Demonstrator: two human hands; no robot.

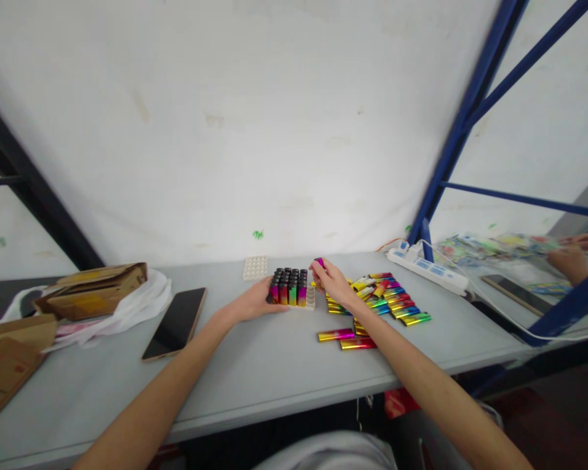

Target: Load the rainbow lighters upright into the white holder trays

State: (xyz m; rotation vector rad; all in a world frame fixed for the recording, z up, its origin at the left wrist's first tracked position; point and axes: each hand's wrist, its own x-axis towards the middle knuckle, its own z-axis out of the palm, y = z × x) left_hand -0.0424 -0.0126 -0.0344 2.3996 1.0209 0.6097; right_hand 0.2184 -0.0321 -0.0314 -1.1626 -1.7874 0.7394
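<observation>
Several upright colourful metallic tubes with black tops (288,287) stand in rows in a white holed tray (310,303), whose right side shows bare holes. My left hand (255,300) is closed round the left side of this block. Just right of the tray, my right hand (327,279) pinches a small purple metallic tube (319,262), seen only at its end. Beyond my right hand lies a loose pile of shiny multicoloured tubes (399,302), partly hidden by my right forearm. A second white holed tray (255,267) lies behind my left hand.
A black phone (175,324), a white plastic bag (147,300) and cardboard boxes (95,294) are on the left of the grey table (255,378). A white power strip (427,269) sits at the right, by a blue frame (463,124). Another person's hand (571,261) shows far right.
</observation>
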